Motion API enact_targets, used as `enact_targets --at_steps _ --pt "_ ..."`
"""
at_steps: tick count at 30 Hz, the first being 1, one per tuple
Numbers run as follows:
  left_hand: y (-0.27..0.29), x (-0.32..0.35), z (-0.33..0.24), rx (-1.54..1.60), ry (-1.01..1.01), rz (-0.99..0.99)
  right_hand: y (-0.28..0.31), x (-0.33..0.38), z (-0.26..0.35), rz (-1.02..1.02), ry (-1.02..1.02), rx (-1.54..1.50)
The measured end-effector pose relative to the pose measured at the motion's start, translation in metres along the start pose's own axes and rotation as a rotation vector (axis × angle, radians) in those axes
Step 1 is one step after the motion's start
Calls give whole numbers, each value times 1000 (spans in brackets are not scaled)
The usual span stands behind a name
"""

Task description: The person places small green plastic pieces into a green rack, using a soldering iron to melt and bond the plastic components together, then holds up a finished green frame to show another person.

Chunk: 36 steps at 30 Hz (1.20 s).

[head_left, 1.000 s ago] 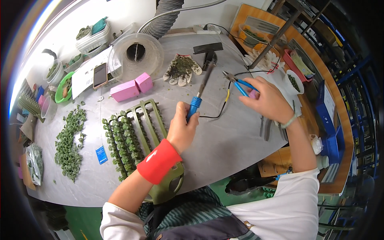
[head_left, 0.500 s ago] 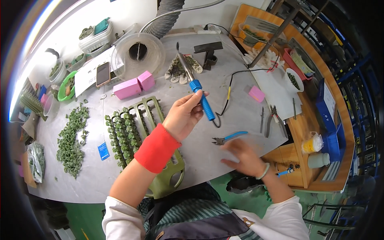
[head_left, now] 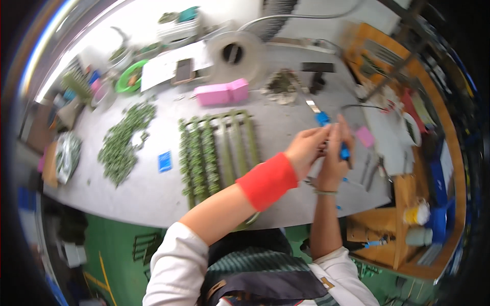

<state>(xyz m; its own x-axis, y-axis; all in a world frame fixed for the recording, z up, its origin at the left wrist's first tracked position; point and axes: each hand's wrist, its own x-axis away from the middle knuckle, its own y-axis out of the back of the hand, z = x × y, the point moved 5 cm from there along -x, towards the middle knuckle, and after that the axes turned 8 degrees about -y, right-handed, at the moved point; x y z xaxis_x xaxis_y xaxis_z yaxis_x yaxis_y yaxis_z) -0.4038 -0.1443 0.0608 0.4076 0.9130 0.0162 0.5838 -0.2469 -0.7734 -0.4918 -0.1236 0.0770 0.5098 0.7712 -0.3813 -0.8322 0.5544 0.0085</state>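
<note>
Blue-handled tool (head_left: 322, 119): held where the two hands meet; blue is seen just past the fingers at 11 o'clock and again at 5 o'clock.
Long line of the tool: pointed from 5 o'clock up to 11 o'clock, with the metal part (head_left: 312, 106) at the 11 o'clock end.
Left hand (head_left: 304, 149): set on the 8 o'clock side of the handle; its fingers are bent and seem pinched on it.
Right hand (head_left: 333, 155): placed just as near, across the lower handle; its fingers are pointed to 12 o'clock, but whether they are closed cannot be told through the blur.
Dirty glove (head_left: 279, 86): found between 10 and 11 o'clock from the hands; a touch by the metal cannot be made out.
Green rack (head_left: 239, 145): seen at 9 o'clock.
Small pink block (head_left: 365, 136): seen at 3 o'clock.
</note>
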Motion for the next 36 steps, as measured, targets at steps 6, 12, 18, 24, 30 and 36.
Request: enact_targets --at_steps 6,12,18,24,30,36 --pt "-14 4 -7 -177 -46 -142 2 -1 7 -17 -183 -87" --pt "24 65 -83 -806 219 184 -13 0 -2 28 -208 -286" --pt "175 163 -228 -1544 -395 -426 2 -25 -18 157 -278 -410" --pt "326 245 -296 -2341 162 -1336 8 -28 -19 266 -310 -463" --pt "344 235 -284 -2156 77 -1240 22 -21 -19 252 -351 -467" --pt "296 203 -280 -1349 -525 -802 19 -8 -18 292 -418 -473"
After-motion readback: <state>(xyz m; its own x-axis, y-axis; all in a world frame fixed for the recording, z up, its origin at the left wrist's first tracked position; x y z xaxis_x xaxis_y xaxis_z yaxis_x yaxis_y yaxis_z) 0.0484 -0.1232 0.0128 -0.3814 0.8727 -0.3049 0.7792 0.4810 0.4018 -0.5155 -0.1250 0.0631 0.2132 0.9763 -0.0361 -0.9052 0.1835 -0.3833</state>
